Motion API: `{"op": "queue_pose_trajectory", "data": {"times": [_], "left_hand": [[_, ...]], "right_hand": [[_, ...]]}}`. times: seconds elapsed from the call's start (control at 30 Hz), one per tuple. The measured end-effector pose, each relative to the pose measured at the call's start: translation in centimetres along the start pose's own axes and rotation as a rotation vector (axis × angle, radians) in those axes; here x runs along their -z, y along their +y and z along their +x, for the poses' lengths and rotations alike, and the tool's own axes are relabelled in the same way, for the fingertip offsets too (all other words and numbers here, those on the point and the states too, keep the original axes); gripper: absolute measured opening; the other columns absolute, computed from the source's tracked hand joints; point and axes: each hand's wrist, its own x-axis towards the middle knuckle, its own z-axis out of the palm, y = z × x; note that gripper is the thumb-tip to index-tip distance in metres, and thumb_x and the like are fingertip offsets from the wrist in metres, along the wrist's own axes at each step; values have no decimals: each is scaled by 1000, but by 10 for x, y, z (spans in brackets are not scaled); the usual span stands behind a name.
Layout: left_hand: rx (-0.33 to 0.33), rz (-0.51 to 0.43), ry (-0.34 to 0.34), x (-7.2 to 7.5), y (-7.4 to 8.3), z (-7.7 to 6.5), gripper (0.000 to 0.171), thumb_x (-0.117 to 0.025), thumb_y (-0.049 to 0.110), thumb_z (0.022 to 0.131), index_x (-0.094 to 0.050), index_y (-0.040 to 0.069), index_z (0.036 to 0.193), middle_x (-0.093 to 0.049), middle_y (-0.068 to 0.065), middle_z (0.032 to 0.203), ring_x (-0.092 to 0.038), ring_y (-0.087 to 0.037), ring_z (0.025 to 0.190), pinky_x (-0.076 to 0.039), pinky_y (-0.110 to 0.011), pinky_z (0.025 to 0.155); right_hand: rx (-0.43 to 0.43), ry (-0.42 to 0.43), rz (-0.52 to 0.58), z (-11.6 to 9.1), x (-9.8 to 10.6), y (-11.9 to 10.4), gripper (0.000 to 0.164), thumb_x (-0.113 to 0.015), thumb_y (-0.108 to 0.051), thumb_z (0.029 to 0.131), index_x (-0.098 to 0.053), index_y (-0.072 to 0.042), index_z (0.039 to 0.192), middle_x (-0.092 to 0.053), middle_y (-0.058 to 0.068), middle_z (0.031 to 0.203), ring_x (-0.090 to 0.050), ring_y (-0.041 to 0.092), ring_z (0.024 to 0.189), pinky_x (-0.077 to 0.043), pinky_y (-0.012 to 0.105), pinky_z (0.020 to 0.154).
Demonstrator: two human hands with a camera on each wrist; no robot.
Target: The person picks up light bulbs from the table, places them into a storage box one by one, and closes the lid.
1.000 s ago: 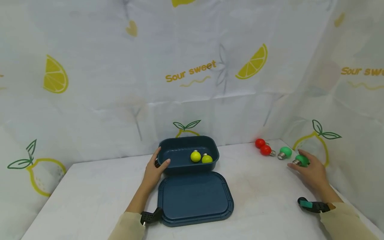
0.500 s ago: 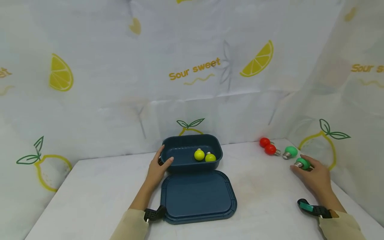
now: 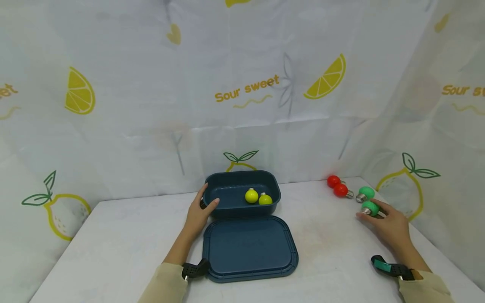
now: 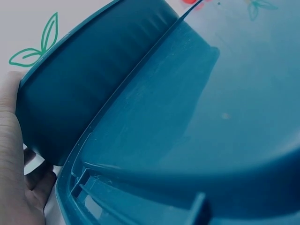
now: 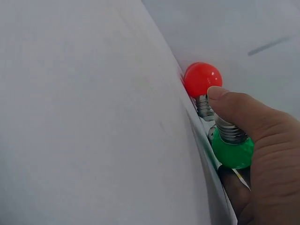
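Observation:
My right hand [image 3: 394, 227] holds a green light bulb [image 3: 373, 207] between thumb and fingers, its silver screw base pointing left. In the right wrist view, the thumb lies across the base of that green bulb [image 5: 232, 153], with a red bulb [image 5: 202, 78] just beyond. A second green bulb [image 3: 366, 192] lies right behind the held one. At the middle of the table, my left hand [image 3: 196, 216] grips the left end of a dark blue box [image 3: 242, 211], the thumb at its front corner. Two yellow bulbs [image 3: 251, 195] lie inside, towards the right.
The dark blue lid [image 3: 250, 248] lies flat on the white table [image 3: 132, 248], directly in front of the box. Two red bulbs [image 3: 340, 190] lie at the back right. A printed white sheet [image 3: 144, 105] hangs behind and along the right side.
My right hand has shifted left with the green bulb, closer to the other green one. The left hand stays at the box. The head view has shifted slightly.

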Motion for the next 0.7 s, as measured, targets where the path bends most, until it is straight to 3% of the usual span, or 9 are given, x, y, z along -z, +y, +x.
{"op": "queue_pose_trajectory", "data": {"times": [0.17, 0.23, 0.3, 0.37, 0.43, 0.5, 0.57, 0.67, 0.7], "left_hand": [[4, 12, 4, 1, -3, -1, 79, -65, 51, 95, -25, 31, 161, -32, -14, 165, -38, -37, 149, -35, -58, 119], [8, 17, 2, 0, -5, -1, 80, -64, 51, 95, -25, 31, 161, -32, -14, 165, -38, -37, 149, -34, -58, 119], [9, 16, -1, 0, -7, -1, 80, -64, 52, 95, -24, 31, 161, -31, -14, 165, -36, -37, 150, -34, -59, 119], [8, 8, 0, 0, -7, -1, 80, -64, 53, 95, -24, 32, 161, -31, -14, 166, -36, -37, 150, -34, -59, 119], [6, 4, 5, 0, -7, -1, 80, -64, 53, 95, -25, 32, 161, -31, -14, 166, -36, -38, 150, -34, -60, 119], [10, 2, 7, 0, -7, -1, 80, -64, 53, 95, -25, 33, 161, -30, -14, 166, -36, -38, 150, -35, -60, 118], [11, 3, 10, 0, -5, 0, 79, -64, 51, 95, -25, 33, 161, -30, -13, 166, -36, -38, 150, -35, -60, 118], [10, 8, 11, -1, -2, 0, 79, -64, 51, 96, -25, 31, 161, -30, -13, 166, -36, -38, 150, -35, -60, 118], [8, 9, 12, -2, -1, 0, 79, -64, 51, 96, -25, 31, 161, -31, -13, 166, -37, -38, 150, -35, -60, 118]], "right_hand": [[19, 4, 5, -5, -5, -4, 83, -77, -48, 88, -47, 0, 149, -45, 38, 147, -44, 55, 130, -41, 71, 99], [24, 17, -6, -6, -5, -5, 83, -77, -48, 87, -48, 0, 148, -46, 37, 146, -47, 51, 126, -52, 54, 91], [29, 39, 5, -5, -4, -5, 82, -77, -48, 87, -49, 0, 147, -47, 36, 146, -50, 48, 121, -54, 31, 81], [45, 63, 26, -3, -2, -7, 81, -78, -47, 87, -49, -1, 147, -48, 34, 147, -52, 46, 118, -44, 10, 70], [67, 78, 52, 0, 1, -10, 80, -79, -44, 87, -49, -2, 148, -47, 32, 149, -53, 47, 120, -36, 0, 63], [97, 94, 75, 3, 5, -16, 79, -80, -41, 86, -49, -2, 148, -48, 32, 149, -59, 24, 114, -36, -4, 64], [127, 109, 79, 4, 10, -25, 76, -81, -38, 86, -51, -3, 147, -50, 31, 147, -57, 9, 109, -38, -5, 65], [164, 119, 78, 2, 17, -44, 73, -81, -37, 86, -54, -3, 145, -53, 31, 144, -54, 1, 102, -40, -4, 65], [175, 124, 80, 1, 19, -51, 72, -81, -37, 86, -54, -4, 144, -54, 31, 144, -54, 4, 104, -40, -4, 65]]}}
